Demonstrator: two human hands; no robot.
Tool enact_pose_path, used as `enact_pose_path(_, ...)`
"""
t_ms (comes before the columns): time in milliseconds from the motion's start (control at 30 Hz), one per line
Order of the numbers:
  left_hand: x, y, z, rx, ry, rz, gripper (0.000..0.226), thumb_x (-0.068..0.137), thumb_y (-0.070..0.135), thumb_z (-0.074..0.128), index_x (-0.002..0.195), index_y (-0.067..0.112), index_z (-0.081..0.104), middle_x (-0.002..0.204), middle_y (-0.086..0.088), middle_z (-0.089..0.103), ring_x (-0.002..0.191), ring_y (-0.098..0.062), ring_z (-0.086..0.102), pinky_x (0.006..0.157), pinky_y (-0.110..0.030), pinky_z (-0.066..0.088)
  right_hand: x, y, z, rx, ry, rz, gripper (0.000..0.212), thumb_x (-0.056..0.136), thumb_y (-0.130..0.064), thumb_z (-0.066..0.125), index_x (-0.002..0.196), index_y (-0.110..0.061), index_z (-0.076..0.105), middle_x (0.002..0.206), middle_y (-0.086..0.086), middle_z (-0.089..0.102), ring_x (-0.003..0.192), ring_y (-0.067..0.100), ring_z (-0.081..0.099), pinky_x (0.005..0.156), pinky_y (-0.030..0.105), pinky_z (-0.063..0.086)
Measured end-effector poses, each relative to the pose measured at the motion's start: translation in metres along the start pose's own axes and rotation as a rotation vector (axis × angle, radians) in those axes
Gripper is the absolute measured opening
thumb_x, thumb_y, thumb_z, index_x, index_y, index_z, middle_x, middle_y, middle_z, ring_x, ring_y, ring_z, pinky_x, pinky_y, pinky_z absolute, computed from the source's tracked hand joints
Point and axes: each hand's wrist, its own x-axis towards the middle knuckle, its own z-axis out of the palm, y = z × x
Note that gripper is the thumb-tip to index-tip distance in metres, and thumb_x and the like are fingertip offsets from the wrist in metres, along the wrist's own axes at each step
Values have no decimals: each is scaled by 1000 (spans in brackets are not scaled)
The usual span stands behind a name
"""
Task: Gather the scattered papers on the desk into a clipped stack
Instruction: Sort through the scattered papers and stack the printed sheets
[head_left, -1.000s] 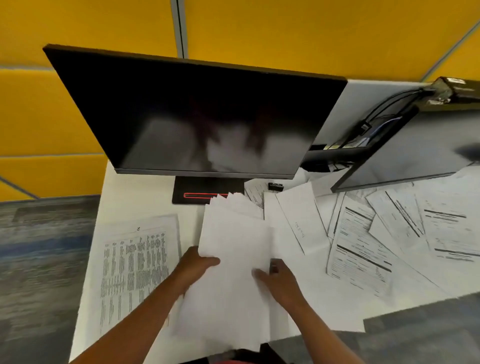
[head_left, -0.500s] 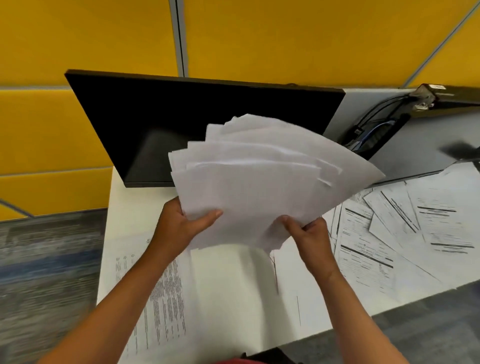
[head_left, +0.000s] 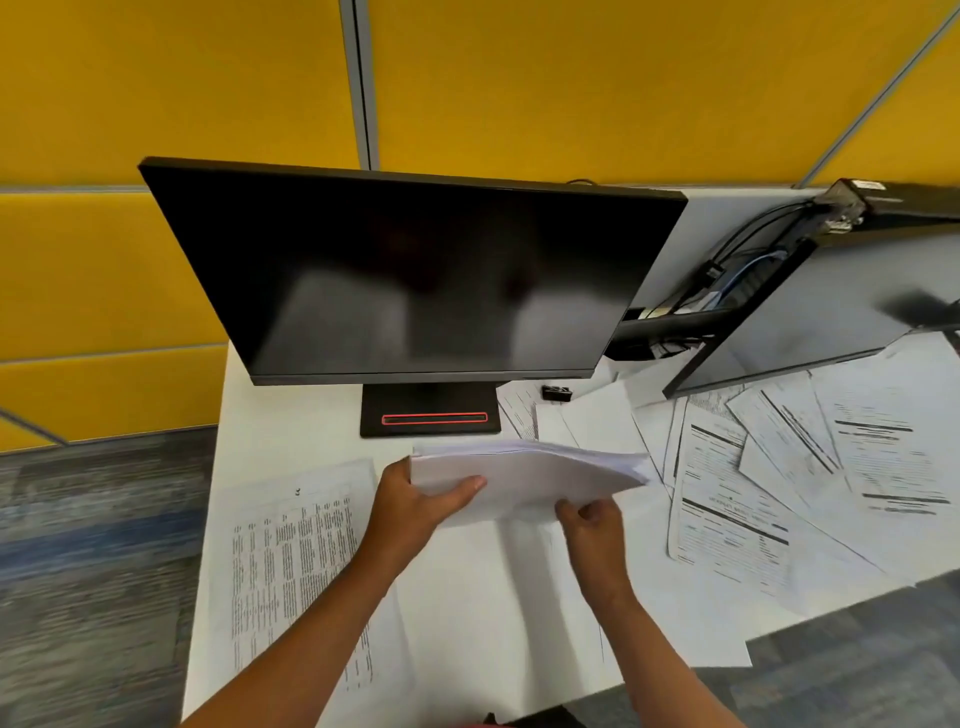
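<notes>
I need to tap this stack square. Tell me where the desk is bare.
Bare desk lies left of the monitor base, above the printed sheet. Right of the stack, loose papers overlap densely.

The scene is seen from a single wide-angle camera worn on the head, aimed forward and steeply down over the near edge of the desk (head_left: 291, 415). The desk is viewed from close above, with both forearms entering from the bottom of the frame. The far edge is taken up by a monitor (head_left: 415, 275), and a yellow wall panel (head_left: 597, 88) is faced behind it. Straight lines are bent toward the edges by the lens. No second view is provided.
</notes>
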Motion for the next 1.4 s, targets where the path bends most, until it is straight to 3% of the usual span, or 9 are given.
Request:
enact_pose_path(133,-4,-22,3,27,39,-68,28,68,12,91,91,16,74,86,5,78,84,-13,74,71,-15,55,-5,19,3,-86,-61,53,44,89,12,51,66,-25,46,48,-20,46,46,0,39,50,10,34)
enact_pose_path(333,2,-25,8,24,78,-173,23,77,9,82,94,21,72,84,8,77,79,-6,73,68,-20,53,-3,11,0,-93,-31,-1,29,87,5,55,100,-20,62,85,-7,67,73,1,61,65,12,49)
enact_pose_path(667,-11,-80,-1,247,107,-475,27,83,0,57,108,10,63,105,-13,70,80,-22,64,64,-26,49,2,61,14,-472,-404,266,22,86,-7,55,101,-21,61,92,-5,67,78,12,63,63,19,49)
enact_pose_path(767,-8,-78,1,372,82,-501,64,85,15,67,144,7,42,136,-11,57,107,-24,60,88,-29,48,6,66,18,-581,-329,244,17,86,-18,59,103,-21,60,93,-6,63,85,18,62,66,21,44)
enact_pose_path(900,-12,-75,4,534,77,-434,97,88,31,69,160,15,6,164,-8,19,148,-29,27,115,-40,32,24,75,-7,-782,-152,150,51,90,-34,64,138,-21,51,131,1,57,121,25,58,90,32,45)
enact_pose_path(1000,-14,-79,17,606,34,-325,79,89,29,67,155,17,27,156,-5,35,140,-24,41,110,-38,40,49,83,-41,-870,-41,92,52,89,-30,64,137,-17,52,134,7,55,117,29,58,90,36,48)
enact_pose_path(1133,-14,-77,43,556,-165,-361,36,84,36,70,118,30,60,112,3,66,92,-12,65,80,-28,55,80,101,-78,-1106,-33,-27,63,89,-42,64,142,-12,45,143,9,50,121,33,54,97,43,46)
enact_pose_path(1267,-10,-75,77,508,-231,-458,28,81,35,72,107,29,63,98,0,71,87,-16,70,83,-34,58,104,114,-95,-1281,-101,-250,43,77,-33,77,107,-5,66,95,13,71,80,35,68,72,39,52)
enact_pose_path(1400,5,-73,124,382,-202,-512,32,84,23,73,113,18,64,98,-5,71,82,-19,70,75,-32,59,113,112,-104,-1331,-93,-468,28,49,-7,83,65,-8,60,50,8,54,42,26,54,52,32,46)
